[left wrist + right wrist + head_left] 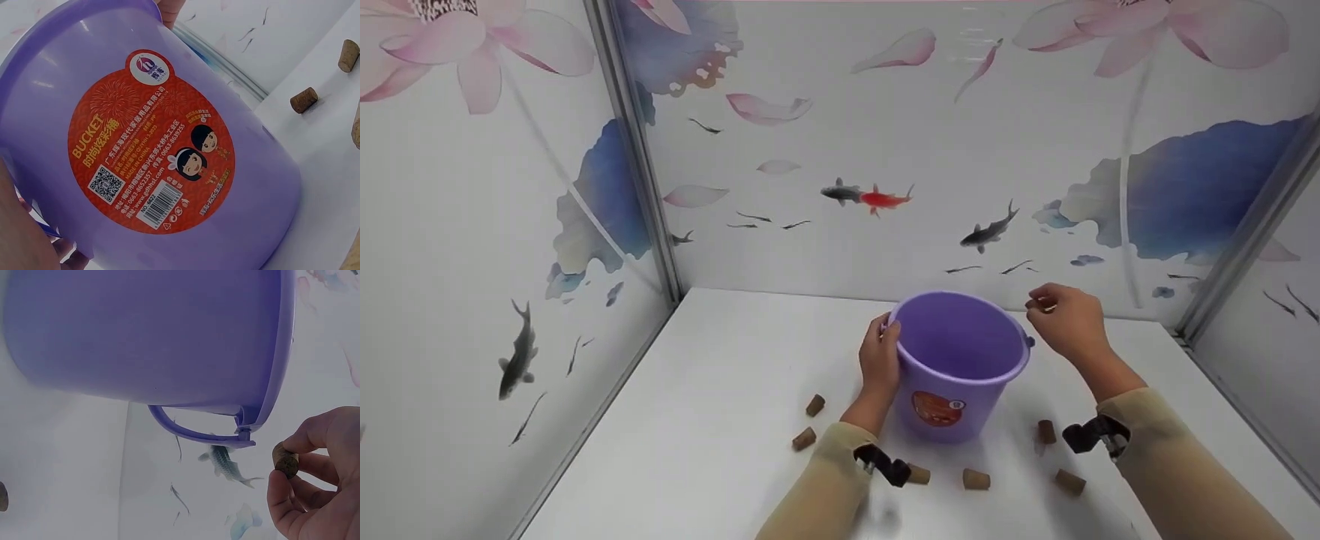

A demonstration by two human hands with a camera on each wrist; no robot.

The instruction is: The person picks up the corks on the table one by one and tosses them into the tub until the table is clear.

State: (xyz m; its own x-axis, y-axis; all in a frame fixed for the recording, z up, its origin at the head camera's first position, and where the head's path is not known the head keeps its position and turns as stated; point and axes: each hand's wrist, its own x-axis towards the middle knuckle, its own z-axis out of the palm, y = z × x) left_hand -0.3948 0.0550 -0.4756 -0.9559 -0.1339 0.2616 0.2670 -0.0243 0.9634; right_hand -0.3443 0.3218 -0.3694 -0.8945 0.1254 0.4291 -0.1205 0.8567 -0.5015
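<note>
A purple bucket [949,405] with a red round label [152,146] stands upright on the white table. My left hand [880,356] grips its rim on the left side, thumb toward the inside. To the right of the rim and a little above it, my right hand [1069,319] pinches a small brown cork [286,460] between thumb and fingers; in the head view the fingers mostly hide this cork. The bucket's handle [197,434] hangs down along the far side in the right wrist view.
Several corks lie around the bucket's base: two at the left, one [815,405] behind the other, one [976,479] in front, and others [1069,482] at the right. White panels [810,255] painted with fish and lotus enclose the table [720,390] at the back and sides.
</note>
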